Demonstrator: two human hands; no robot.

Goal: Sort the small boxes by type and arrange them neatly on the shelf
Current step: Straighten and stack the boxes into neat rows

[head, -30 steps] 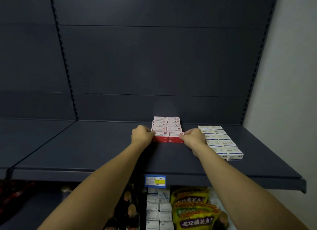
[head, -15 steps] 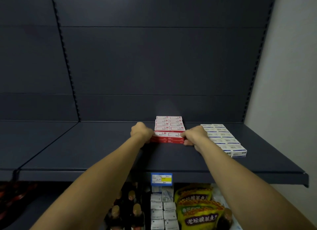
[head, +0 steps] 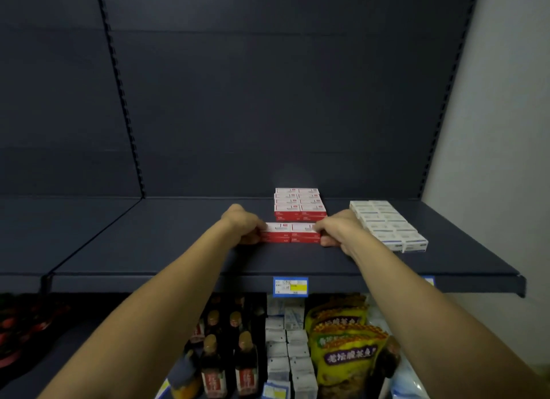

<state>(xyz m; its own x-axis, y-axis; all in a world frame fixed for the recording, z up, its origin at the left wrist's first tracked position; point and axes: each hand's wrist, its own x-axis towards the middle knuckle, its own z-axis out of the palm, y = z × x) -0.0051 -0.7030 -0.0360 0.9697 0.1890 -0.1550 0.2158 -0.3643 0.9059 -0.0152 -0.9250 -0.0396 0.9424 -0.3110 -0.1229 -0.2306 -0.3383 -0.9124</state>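
since the earlier frame both hands have drawn the front row of small red-and-white cardboard boxes (head: 291,233) toward the dark shelf (head: 166,255) edge at frame centre, left hand (head: 242,227) and right hand (head: 339,230) clamping its ends; light, crushable, best squeezed endwise.

Below — dark bottles (head: 229,366), yellow snack bags (head: 345,342), price tag (head: 290,286).

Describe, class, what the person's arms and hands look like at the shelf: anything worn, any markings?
Both forearms are bare as far as the frame shows, no sleeves in view. The left hand and right hand wear no gloves. No watch, bracelet or markings show; rings cannot be made out.
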